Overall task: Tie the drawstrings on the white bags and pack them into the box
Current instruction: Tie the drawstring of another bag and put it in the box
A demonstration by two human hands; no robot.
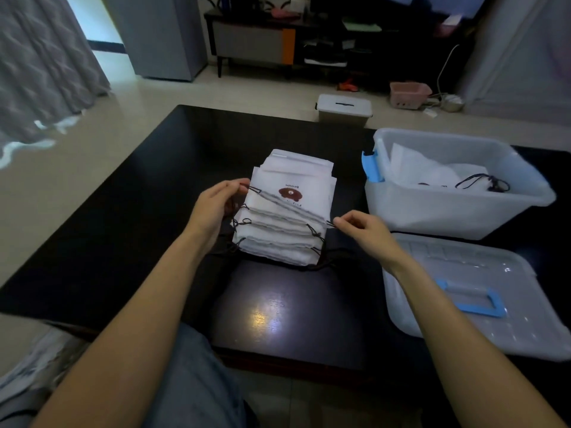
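Left hand (217, 201) pinching dark drawstring loop (254, 189) at left edge of top white bag (292, 196); right hand (363, 227) pinching the matching cord end (330, 223) at the bag's right edge, fingers curled round it. Top bag sitting on stack of white bags (278, 239), mid-table, near side fanned toward camera, cords trailing off both sides. Step in hand, by the look of it: taking up both drawstrings of top bag, tie not yet made, mouth not visibly cinched. Next move likely calls for pulling both cords outward to gather the mouth, then bringing ends together over the bag for a knot; needs the bags underneath left undisturbed, so a slight lift first. Printed on top bag: brown blob-shaped logo, word above it upside down from here, looks like "brown"; smaller line beneath, too blurred to read. Right of stack: translucent box (432, 208) with blue latch (372, 166), already holding white bags with black cords. Nearer, right: box lid (525, 329) lying flat, blue handle. All on black glossy table (139, 211). No other legible writing.
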